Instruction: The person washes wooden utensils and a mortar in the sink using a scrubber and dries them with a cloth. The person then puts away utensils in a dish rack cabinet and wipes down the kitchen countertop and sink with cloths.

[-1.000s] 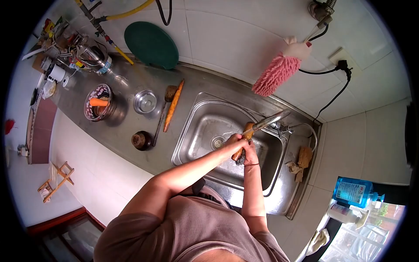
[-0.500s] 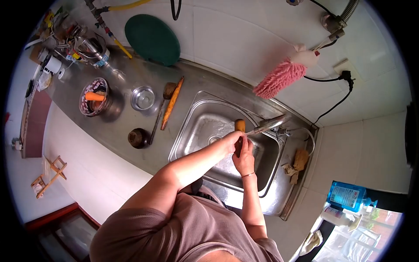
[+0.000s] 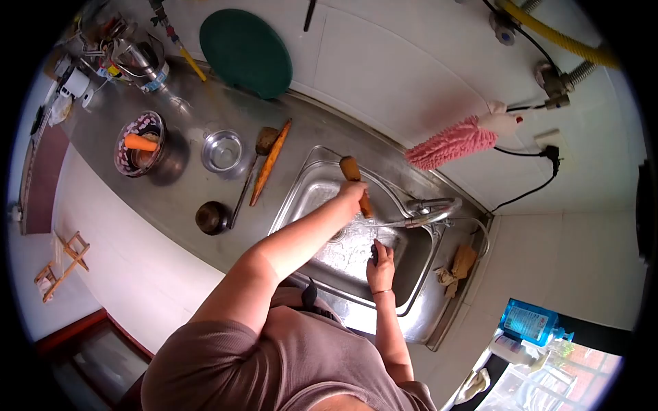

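Our left hand (image 3: 354, 195) grips a brown pestle-like stick (image 3: 350, 168) jutting from both its ends above the sink (image 3: 322, 192), and with our right hand (image 3: 381, 270) holding a dark scrubber (image 3: 374, 253) nearer us, we judge the washing under way but unfinished, the stick not yet put down

Brown rod (image 3: 350, 167), black scrubber (image 3: 374, 253), dark green disc (image 3: 245, 53), pink duster (image 3: 452, 142), pink-spotted dark bowl (image 3: 123, 155), blue bottle (image 3: 524, 320)

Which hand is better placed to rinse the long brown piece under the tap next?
Probably the left hand: it grips the long brown piece, whose lower end appears close to water from the tap. The right hand, lower in view, holds a small dark thing.
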`<move>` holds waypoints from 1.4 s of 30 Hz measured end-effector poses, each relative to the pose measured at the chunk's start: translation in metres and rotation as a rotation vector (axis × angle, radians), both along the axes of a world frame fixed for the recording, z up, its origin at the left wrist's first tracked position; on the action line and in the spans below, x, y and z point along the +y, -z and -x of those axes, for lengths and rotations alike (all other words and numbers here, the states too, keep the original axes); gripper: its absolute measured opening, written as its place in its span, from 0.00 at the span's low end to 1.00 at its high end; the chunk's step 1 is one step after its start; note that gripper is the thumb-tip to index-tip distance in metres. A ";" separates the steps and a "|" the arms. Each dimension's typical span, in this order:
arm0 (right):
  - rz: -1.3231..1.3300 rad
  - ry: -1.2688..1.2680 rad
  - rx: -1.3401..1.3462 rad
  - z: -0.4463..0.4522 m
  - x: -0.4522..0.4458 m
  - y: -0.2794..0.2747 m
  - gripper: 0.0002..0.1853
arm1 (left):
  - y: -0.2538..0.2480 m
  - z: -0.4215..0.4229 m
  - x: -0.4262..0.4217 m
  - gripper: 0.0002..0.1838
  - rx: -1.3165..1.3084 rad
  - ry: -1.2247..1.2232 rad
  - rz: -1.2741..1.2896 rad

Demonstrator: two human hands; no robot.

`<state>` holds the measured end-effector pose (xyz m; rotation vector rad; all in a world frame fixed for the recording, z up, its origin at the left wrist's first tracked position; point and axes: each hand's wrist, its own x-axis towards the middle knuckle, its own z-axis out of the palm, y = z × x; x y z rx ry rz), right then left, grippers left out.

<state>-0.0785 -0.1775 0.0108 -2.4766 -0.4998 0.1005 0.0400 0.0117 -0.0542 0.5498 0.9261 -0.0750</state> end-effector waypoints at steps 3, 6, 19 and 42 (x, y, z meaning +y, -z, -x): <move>-0.086 0.147 0.195 0.013 -0.014 0.025 0.28 | -0.005 -0.015 0.048 0.12 0.148 -0.010 -0.280; -0.098 0.261 0.324 0.019 -0.021 0.039 0.32 | 0.014 -0.035 0.085 0.13 0.232 -0.105 -0.458; -0.180 0.390 0.329 0.001 0.005 0.040 0.39 | -0.024 0.088 0.160 0.29 0.407 0.188 -1.799; -0.192 0.163 -0.221 -0.094 0.052 0.046 0.12 | -0.091 0.201 -0.017 0.20 -0.248 0.875 -1.450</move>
